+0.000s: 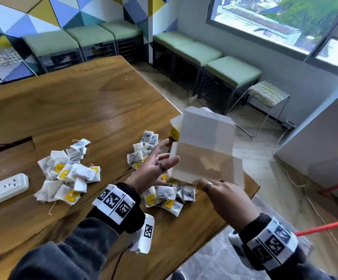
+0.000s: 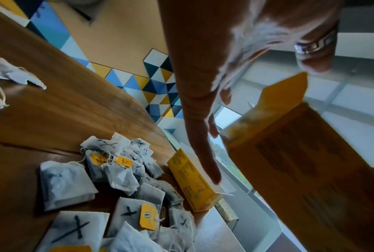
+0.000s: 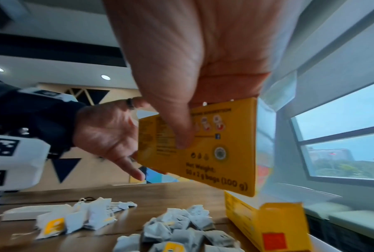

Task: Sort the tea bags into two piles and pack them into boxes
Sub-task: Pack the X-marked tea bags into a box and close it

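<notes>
Two piles of tea bags lie on the wooden table point(image 1: 83, 102): plain ones point(image 1: 67, 174) at the left, ones marked with a black X point(image 1: 146, 150) at the right, spreading under my hands. My right hand point(image 1: 214, 185) grips a yellow tea box point(image 1: 204, 150) in the air above the X pile, thumb on its printed face point(image 3: 220, 153). My left hand point(image 1: 160, 158) is open, fingers stretched at the box's left edge. Its straight fingers point(image 2: 203, 153) show in the left wrist view. A second yellow box point(image 2: 190, 179) lies on the table beyond the X pile.
A white power strip point(image 1: 2, 188) lies at the left, near a cable recess point(image 1: 6, 146) in the table. The table's right edge point(image 1: 253, 188) runs just under the held box. Green stools point(image 1: 231, 71) line the walls. A red pole point(image 1: 326, 227) crosses the floor.
</notes>
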A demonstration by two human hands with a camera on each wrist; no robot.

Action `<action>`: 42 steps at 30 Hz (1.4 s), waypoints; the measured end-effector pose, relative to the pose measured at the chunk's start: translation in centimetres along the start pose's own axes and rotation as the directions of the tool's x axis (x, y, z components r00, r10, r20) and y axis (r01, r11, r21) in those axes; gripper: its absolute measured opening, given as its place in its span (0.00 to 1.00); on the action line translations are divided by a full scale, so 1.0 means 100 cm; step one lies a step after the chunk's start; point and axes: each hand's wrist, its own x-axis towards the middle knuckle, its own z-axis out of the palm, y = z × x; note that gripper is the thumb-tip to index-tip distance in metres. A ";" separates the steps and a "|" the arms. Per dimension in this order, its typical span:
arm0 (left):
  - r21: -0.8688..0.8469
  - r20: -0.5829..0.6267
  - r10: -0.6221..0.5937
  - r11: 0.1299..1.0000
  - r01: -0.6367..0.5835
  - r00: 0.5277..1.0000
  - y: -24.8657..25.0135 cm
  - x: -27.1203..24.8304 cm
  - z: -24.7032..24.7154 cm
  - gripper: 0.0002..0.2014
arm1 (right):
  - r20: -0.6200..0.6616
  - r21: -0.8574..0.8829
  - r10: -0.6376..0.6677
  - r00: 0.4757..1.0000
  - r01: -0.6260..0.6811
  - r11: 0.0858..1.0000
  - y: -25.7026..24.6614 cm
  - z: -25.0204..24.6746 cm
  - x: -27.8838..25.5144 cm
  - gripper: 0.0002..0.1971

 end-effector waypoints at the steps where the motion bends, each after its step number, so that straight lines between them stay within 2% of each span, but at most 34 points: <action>1: -0.043 0.026 -0.023 0.999 0.024 0.999 0.000 -0.002 -0.004 0.37 | -0.011 0.008 -0.059 0.998 0.059 0.998 -0.005 0.003 0.003 0.34; 3: -0.118 0.068 -0.061 0.991 0.069 0.996 -0.004 -0.007 -0.013 0.32 | -0.028 -0.001 -0.161 0.987 0.161 0.987 -0.011 0.005 0.007 0.26; 5: -0.209 0.073 -0.085 0.973 0.099 0.994 -0.012 -0.014 -0.024 0.28 | -0.082 0.018 -0.145 0.986 0.147 0.989 -0.017 0.002 0.012 0.08; 8: -0.239 0.068 -0.081 0.966 0.095 0.994 -0.025 -0.024 -0.039 0.33 | -0.165 0.129 0.075 0.984 -0.054 0.990 -0.020 0.007 0.018 0.21; 10: -0.236 0.070 -0.064 0.969 0.079 0.995 -0.032 -0.032 -0.045 0.34 | -0.142 0.259 0.293 0.945 -0.251 0.933 -0.024 0.012 0.024 0.24; 12: -0.250 0.095 -0.048 0.966 0.070 0.994 -0.040 -0.037 -0.054 0.35 | -0.006 0.481 0.445 0.895 -0.388 0.786 -0.026 0.021 0.029 0.34; 14: -0.245 0.116 -0.068 0.965 0.095 0.991 -0.048 -0.042 -0.064 0.37 | 0.143 0.691 0.462 0.875 -0.423 0.587 -0.028 0.031 0.032 0.39; 15: -0.238 0.125 -0.085 0.965 0.113 0.989 -0.053 -0.045 -0.071 0.37 | 0.224 0.790 0.448 0.866 -0.430 0.436 -0.029 0.037 0.032 0.38; 16: -0.234 0.129 -0.105 0.963 0.134 0.986 -0.059 -0.046 -0.078 0.39 | 0.292 0.872 0.430 0.854 -0.422 0.246 -0.030 0.044 0.031 0.36; 17: -0.239 0.129 -0.124 0.959 0.152 0.984 -0.064 -0.047 -0.085 0.42 | 0.347 0.914 0.408 0.845 -0.402 0.055 -0.031 0.048 0.030 0.34; 18: -0.254 0.119 -0.141 0.953 0.168 0.983 -0.068 -0.048 -0.091 0.43 | 0.374 0.925 0.393 0.840 -0.368 -0.096 -0.035 0.052 0.030 0.30; 19: -0.272 0.106 -0.158 0.945 0.182 0.982 -0.071 -0.049 -0.095 0.44 | 0.390 0.920 0.387 0.835 -0.344 -0.186 -0.039 0.055 0.031 0.25; 20: -0.287 0.097 -0.174 0.938 0.195 0.980 -0.073 -0.050 -0.099 0.42 | 0.388 0.920 0.393 0.834 -0.323 -0.222 -0.044 0.056 0.031 0.20; 22: -0.303 0.090 -0.176 0.933 0.195 0.980 -0.078 -0.054 -0.103 0.41 | 0.377 0.923 0.384 0.843 -0.307 -0.231 -0.053 0.058 0.033 0.11; 25: -0.350 0.108 -0.143 0.921 0.172 0.984 -0.085 -0.059 -0.108 0.43 | 0.389 0.910 0.313 0.867 -0.308 -0.277 -0.064 0.062 0.034 0.23; 31: -0.418 0.102 -0.132 0.894 0.163 0.986 -0.096 -0.063 -0.116 0.48 | 0.365 0.911 0.287 0.886 -0.276 -0.306 -0.075 0.064 0.033 0.23; 32: -0.434 0.100 -0.125 0.887 0.157 0.987 -0.097 -0.063 -0.117 0.49 | 0.369 0.910 0.285 0.885 -0.281 -0.306 -0.076 0.065 0.033 0.22; 35: -0.458 0.101 -0.118 0.876 0.152 0.988 -0.100 -0.064 -0.119 0.49 | 0.390 0.904 0.288 0.875 -0.303 -0.302 -0.080 0.065 0.034 0.10; 37: -0.445 0.097 -0.123 0.882 0.154 0.988 -0.104 -0.065 -0.121 0.46 | 0.386 0.906 0.276 0.880 -0.305 -0.295 -0.082 0.065 0.033 0.21; 38: -0.441 0.093 -0.123 0.884 0.152 0.988 -0.106 -0.066 -0.122 0.44 | 0.386 0.903 0.265 0.883 -0.304 -0.303 -0.083 0.065 0.033 0.23; 42: -0.431 0.054 -0.129 0.891 0.140 0.990 -0.113 -0.068 -0.124 0.45 | 0.403 0.891 0.237 0.884 -0.319 -0.323 -0.085 0.069 0.030 0.24</action>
